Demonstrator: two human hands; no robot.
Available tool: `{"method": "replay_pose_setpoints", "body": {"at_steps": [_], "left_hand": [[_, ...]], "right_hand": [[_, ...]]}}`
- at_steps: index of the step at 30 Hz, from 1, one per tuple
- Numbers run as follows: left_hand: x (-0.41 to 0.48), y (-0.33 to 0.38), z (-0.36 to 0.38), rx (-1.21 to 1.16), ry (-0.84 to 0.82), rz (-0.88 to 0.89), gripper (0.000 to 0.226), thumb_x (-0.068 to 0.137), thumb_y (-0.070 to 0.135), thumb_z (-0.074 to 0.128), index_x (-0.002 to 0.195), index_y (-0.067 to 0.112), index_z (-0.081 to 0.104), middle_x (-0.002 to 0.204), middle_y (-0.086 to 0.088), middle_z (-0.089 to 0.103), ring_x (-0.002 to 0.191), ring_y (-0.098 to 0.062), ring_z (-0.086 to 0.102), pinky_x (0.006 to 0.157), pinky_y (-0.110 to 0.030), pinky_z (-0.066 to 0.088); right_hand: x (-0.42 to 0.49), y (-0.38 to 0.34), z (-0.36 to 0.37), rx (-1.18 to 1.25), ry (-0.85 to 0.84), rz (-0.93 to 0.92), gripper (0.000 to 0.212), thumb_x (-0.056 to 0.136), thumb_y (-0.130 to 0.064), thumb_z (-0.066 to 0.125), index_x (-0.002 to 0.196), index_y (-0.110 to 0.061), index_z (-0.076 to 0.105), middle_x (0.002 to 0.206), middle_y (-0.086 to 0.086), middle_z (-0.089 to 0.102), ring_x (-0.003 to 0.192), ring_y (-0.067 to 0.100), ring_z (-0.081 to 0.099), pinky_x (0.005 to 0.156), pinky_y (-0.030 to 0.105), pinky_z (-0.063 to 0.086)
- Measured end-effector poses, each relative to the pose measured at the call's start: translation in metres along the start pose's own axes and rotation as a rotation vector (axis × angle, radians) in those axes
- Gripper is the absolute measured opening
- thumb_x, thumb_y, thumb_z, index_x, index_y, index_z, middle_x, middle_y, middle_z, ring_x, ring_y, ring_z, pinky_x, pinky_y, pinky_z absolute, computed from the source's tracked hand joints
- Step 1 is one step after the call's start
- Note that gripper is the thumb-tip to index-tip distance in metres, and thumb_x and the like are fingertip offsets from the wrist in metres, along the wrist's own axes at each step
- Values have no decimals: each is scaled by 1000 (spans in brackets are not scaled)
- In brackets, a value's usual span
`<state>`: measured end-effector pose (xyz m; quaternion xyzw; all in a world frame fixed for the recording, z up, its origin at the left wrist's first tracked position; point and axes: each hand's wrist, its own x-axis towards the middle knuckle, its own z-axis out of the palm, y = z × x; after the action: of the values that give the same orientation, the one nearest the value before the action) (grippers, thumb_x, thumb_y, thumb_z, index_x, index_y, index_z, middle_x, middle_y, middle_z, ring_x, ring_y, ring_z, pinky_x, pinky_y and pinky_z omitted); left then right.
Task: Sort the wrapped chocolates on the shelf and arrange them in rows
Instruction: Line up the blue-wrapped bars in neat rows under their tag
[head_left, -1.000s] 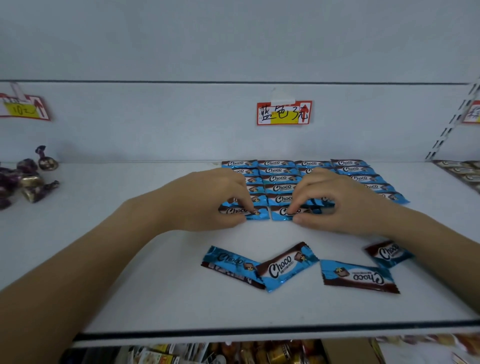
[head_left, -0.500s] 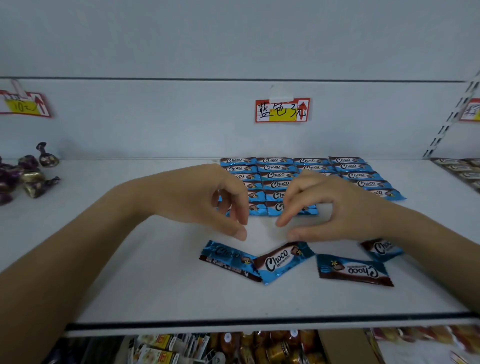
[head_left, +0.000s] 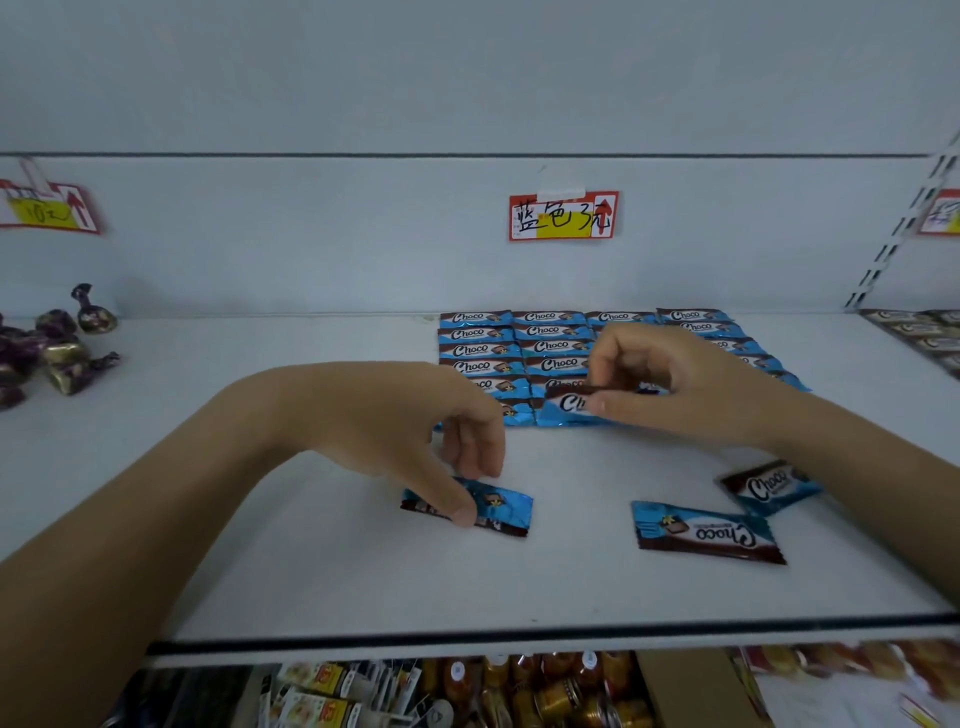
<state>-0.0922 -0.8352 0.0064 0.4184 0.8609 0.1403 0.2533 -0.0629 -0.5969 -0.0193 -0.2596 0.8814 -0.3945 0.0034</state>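
Right-hand grip (head_left: 675, 387) pinching blue-and-brown foil Choco bar (head_left: 566, 405), long axis left-right, over near edge of arranged blue rows (head_left: 545, 345), far centre of white shelf (head_left: 311, 571). Left-hand grip (head_left: 405, 415) narrow, pinching loose blue foil bar (head_left: 501, 506), nearer, left.

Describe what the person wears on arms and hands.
The left forearm and right forearm are bare as far as the view shows, no sleeve visible. The left hand and right hand carry no glove, ring, watch or wristband that I can see.
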Motion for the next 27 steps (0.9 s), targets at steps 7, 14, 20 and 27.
{"method": "replay_pose_setpoints", "body": {"at_steps": [7,14,20,27], "left_hand": [[0,6,3,-175,150,71,24,76,17,72,71,30,54,65,19,56,61,0,52,69,-28,50],[12,4,4,-180,489,160,31,77,11,71,65,25,46,83,-1,65,84,-19,66,72,-35,55],[24,7,-1,-228,488,95,21,85,11,61,79,31,56,93,19,61,87,-7,64,69,-19,55],[34,11,-7,-461,481,-23,26,78,8,69,83,19,46,86,6,70,76,-5,69,56,-17,53]], "right_hand": [[3,2,-6,115,153,56,13,82,-17,62,76,-20,51,67,-11,67,63,1,60,57,11,44],[2,-5,-13,313,155,147,16,90,-16,50,75,-18,45,69,3,70,54,16,50,67,32,49],[2,-7,-16,272,249,146,8,88,-19,56,81,-21,53,60,-2,67,51,10,51,57,23,48],[-2,-4,-36,241,327,134,9,88,-18,56,80,-22,59,81,-7,65,59,-2,59,58,12,48]]}}
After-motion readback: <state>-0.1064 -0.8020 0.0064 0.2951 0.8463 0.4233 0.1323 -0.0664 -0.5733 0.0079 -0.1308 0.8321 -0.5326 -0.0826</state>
